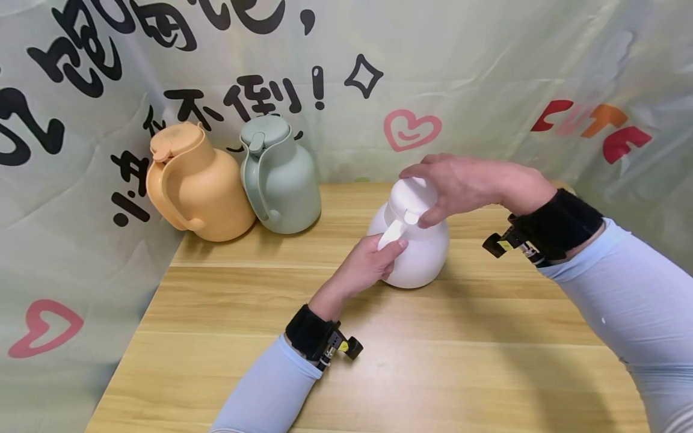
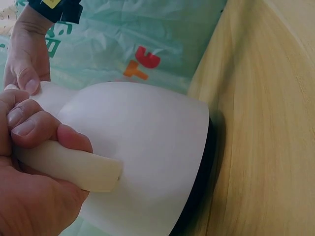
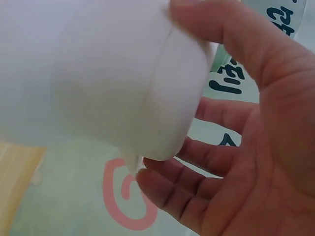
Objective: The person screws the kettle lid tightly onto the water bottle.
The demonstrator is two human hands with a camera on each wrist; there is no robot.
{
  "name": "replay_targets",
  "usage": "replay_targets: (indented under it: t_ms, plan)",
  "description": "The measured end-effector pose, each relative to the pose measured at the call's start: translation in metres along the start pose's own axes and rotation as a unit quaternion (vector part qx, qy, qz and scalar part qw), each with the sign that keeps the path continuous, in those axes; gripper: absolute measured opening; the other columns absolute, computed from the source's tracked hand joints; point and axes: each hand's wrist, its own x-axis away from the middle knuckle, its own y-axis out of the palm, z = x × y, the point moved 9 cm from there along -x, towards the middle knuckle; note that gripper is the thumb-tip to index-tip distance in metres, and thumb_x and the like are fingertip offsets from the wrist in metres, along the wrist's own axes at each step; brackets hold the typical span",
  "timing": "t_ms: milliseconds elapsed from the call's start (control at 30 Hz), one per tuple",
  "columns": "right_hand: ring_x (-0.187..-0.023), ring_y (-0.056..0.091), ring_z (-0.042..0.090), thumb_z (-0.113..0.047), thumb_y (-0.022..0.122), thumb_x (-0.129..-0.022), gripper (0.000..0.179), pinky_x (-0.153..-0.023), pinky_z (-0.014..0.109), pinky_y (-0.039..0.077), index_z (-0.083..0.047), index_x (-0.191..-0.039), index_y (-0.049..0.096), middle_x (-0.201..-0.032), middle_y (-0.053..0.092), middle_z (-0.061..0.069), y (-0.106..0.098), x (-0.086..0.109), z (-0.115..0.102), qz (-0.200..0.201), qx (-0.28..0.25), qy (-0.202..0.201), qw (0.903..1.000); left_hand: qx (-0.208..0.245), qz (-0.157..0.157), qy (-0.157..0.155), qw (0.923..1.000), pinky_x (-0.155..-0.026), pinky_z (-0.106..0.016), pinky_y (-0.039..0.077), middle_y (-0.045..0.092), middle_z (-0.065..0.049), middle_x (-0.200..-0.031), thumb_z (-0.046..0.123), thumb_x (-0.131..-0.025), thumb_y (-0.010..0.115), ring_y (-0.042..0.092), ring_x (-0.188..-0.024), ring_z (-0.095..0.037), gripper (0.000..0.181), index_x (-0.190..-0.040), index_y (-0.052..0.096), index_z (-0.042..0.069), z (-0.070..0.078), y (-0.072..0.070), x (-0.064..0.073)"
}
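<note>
A white thermos jug (image 1: 419,258) with a rounded body is on the wooden table in front of me. My left hand (image 1: 361,264) grips its handle (image 2: 74,164), fingers wrapped round it and thumb along the top. From the right, my right hand (image 1: 465,183) reaches over the jug's round lid (image 1: 414,193). In the right wrist view, thumb and curled fingers hold the lid (image 3: 172,98) at opposite sides of its rim, with the palm apart from its top. A small pointed spout (image 3: 130,160) shows beside the fingertips.
Toward the back left of the table (image 1: 216,325) stand an orange thermos jug (image 1: 224,192) and a grey-green one (image 1: 295,186), close together with lids on. A printed cloth backdrop (image 1: 482,72) hangs behind and along the left side.
</note>
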Motion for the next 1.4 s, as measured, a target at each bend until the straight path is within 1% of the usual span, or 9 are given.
replay_targets:
  t_ms: [333, 467, 600, 733, 1000, 1100, 1200, 1300, 1400]
  plan:
    - [-0.117, 0.060, 0.036, -0.067, 0.085, -0.078, 0.101, -0.093, 0.052, 0.054, -0.011, -0.154, 0.047, -0.138, 0.059, 0.019, 0.003, 0.004, 0.006, 0.017, 0.023, 0.039, 0.9988, 0.003, -0.006, 0.012, 0.9999, -0.054, -0.026, 0.031, 0.043, 0.002, -0.060, 0.035, -0.110, 0.057, 0.039, -0.057, -0.014, 0.040, -0.079, 0.052, 0.009, 0.001, 0.004, 0.000]
    - [-0.123, 0.055, 0.035, -0.041, 0.087, -0.084, 0.086, -0.098, 0.053, 0.052, -0.011, -0.154, 0.048, -0.146, 0.057, 0.015, 0.003, 0.006, 0.000, 0.012, 0.004, -0.010, 0.9999, -0.001, -0.010, 0.008, 0.9999, -0.054, -0.026, 0.030, 0.042, 0.002, -0.060, 0.037, -0.110, 0.057, 0.038, -0.056, -0.014, 0.043, -0.077, 0.050, 0.010, -0.001, 0.003, -0.001]
    - [-0.133, 0.049, 0.036, -0.021, 0.087, -0.085, 0.084, -0.106, 0.056, 0.046, -0.014, -0.158, 0.045, -0.157, 0.050, 0.009, 0.004, 0.011, -0.004, -0.006, -0.041, -0.076, 0.9963, -0.001, -0.011, 0.007, 0.9999, -0.054, -0.026, 0.030, 0.041, 0.003, -0.059, 0.037, -0.110, 0.057, 0.037, -0.056, -0.014, 0.044, -0.076, 0.049, 0.010, -0.002, 0.002, -0.001]
    - [-0.137, 0.046, 0.035, -0.023, 0.087, -0.087, 0.084, -0.109, 0.059, 0.044, -0.018, -0.159, 0.044, -0.160, 0.047, 0.006, 0.005, 0.013, -0.003, -0.015, -0.062, -0.106, 0.9924, 0.004, -0.015, 0.009, 0.9998, -0.054, -0.026, 0.030, 0.041, 0.002, -0.060, 0.036, -0.110, 0.057, 0.037, -0.056, -0.014, 0.043, -0.077, 0.050, 0.010, -0.002, 0.003, -0.001]
    - [-0.143, 0.043, 0.038, -0.014, 0.085, -0.087, 0.087, -0.114, 0.062, 0.040, -0.018, -0.161, 0.040, -0.165, 0.040, 0.009, 0.006, 0.015, -0.001, -0.036, -0.073, -0.119, 0.9895, 0.002, -0.013, 0.010, 0.9999, -0.054, -0.026, 0.031, 0.042, 0.003, -0.060, 0.035, -0.110, 0.057, 0.038, -0.057, -0.014, 0.043, -0.076, 0.050, 0.010, -0.001, 0.003, -0.001]
    - [-0.150, 0.036, 0.039, -0.012, 0.082, -0.088, 0.096, -0.118, 0.065, 0.035, -0.017, -0.166, 0.027, -0.170, 0.030, 0.010, 0.005, 0.021, 0.001, -0.082, -0.097, -0.093, 0.9876, 0.005, -0.016, 0.012, 0.9998, -0.054, -0.026, 0.031, 0.042, 0.003, -0.059, 0.034, -0.110, 0.056, 0.037, -0.057, -0.014, 0.043, -0.076, 0.049, 0.010, -0.001, 0.004, -0.001]
    - [-0.152, 0.035, 0.040, -0.025, 0.083, -0.091, 0.105, -0.117, 0.066, 0.036, -0.015, -0.169, 0.013, -0.170, 0.028, 0.014, 0.000, 0.026, 0.007, -0.111, -0.134, -0.038, 0.9839, 0.007, -0.018, 0.016, 0.9997, -0.055, -0.026, 0.031, 0.041, 0.003, -0.059, 0.034, -0.110, 0.056, 0.037, -0.057, -0.014, 0.043, -0.076, 0.049, 0.009, 0.000, 0.005, -0.001]
    - [-0.145, 0.046, 0.042, -0.050, 0.083, -0.090, 0.110, -0.112, 0.064, 0.043, -0.010, -0.168, 0.016, -0.163, 0.041, 0.019, -0.005, 0.023, 0.011, -0.087, -0.134, 0.008, 0.9871, 0.003, -0.018, 0.019, 0.9997, -0.054, -0.026, 0.032, 0.042, 0.003, -0.059, 0.033, -0.111, 0.056, 0.038, -0.056, -0.014, 0.042, -0.076, 0.049, 0.009, 0.001, 0.005, -0.001]
    - [-0.132, 0.058, 0.040, -0.065, 0.081, -0.085, 0.110, -0.105, 0.059, 0.049, -0.004, -0.162, 0.031, -0.149, 0.056, 0.022, -0.005, 0.014, 0.009, -0.041, -0.081, 0.027, 0.9956, -0.001, -0.016, 0.018, 0.9997, -0.054, -0.026, 0.031, 0.042, 0.003, -0.059, 0.033, -0.111, 0.056, 0.038, -0.056, -0.014, 0.042, -0.076, 0.050, 0.009, 0.001, 0.004, -0.001]
